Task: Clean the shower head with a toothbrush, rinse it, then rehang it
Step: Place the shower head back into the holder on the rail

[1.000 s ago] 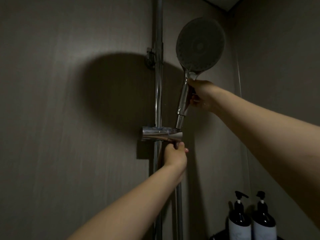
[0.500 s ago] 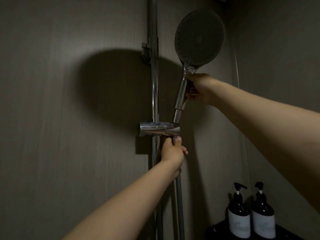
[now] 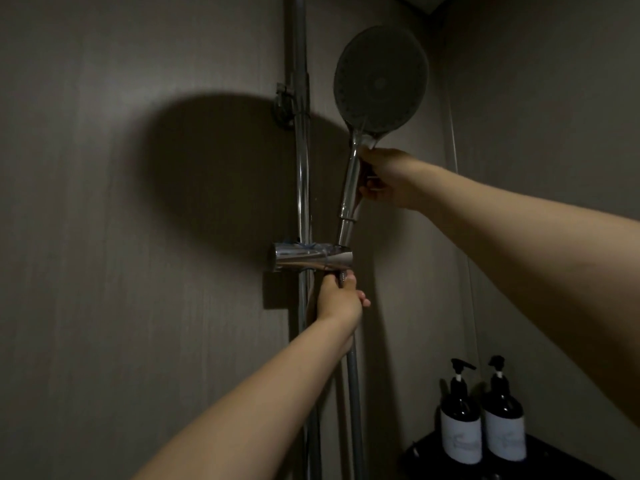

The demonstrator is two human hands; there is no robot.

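holding the shower head (image 3: 381,81) upright and high against the wall (image 3: 138,306), with the foot of its handle (image 3: 348,192) in the chrome holder (image 3: 313,259) on the slide rail (image 3: 301,150). gripping the handle with the right hand (image 3: 384,180), fingers curled tight round it just under the round face. pinching the hose (image 3: 353,393) with the left hand (image 3: 341,299) directly below the holder, fingers closed on it. probably light but top-heavy, rigid, slick in the chrome and likely to slide in a wet palm; best taken by the handle, near the neck, never by the nozzle face. worth guiding the hose too, given its likely drag and twist. hard to say whether fully seated. at the lower right, two dark pump bottles (image 3: 460,431) on a black corner shelf (image 3: 554,455), well apart from the hose and out of the way. nothing between hands and holder; only the rail just beside.
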